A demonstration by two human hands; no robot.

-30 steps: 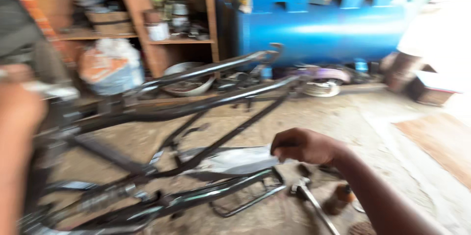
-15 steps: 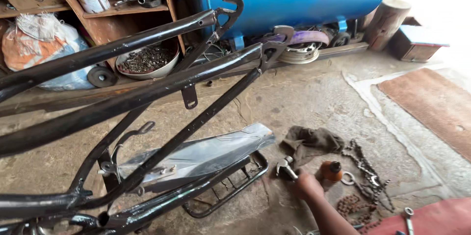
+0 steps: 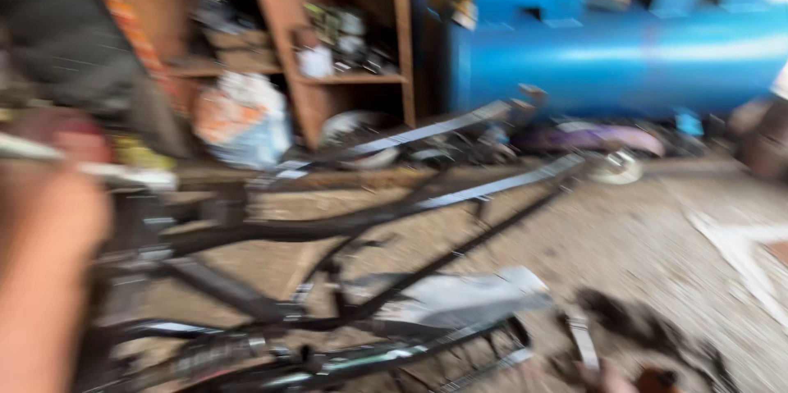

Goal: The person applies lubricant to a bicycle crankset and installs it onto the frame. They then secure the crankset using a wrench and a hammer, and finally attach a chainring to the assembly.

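Fingertips of the right hand [image 3: 606,377] just poke in at the bottom edge, touching or right beside a silver wrench [image 3: 581,342] on the floor; too blurred and cropped to tell if the hand is open or gripping. Small orange-brown thing [image 3: 652,380] sits just right of it, a dark rag [image 3: 636,323] above that. Left side: big blurred forearm [image 3: 45,278], the left hand itself out of frame, state can't be told.

Black bike frame [image 3: 345,225] lies across the middle of the dirt floor [image 3: 640,237], tubes running from lower left up toward the right. Shiny grey mudguard [image 3: 460,294] rests against the lower tubes, a black wire rack [image 3: 484,356] just below it near the wrench.

Behind: blue tank [image 3: 624,52] lying on its side at upper right, wooden shelves [image 3: 328,40] full of clutter beside it, white and orange bag [image 3: 242,118] under the shelves. Whole view motion-blurred, small details unreadable.
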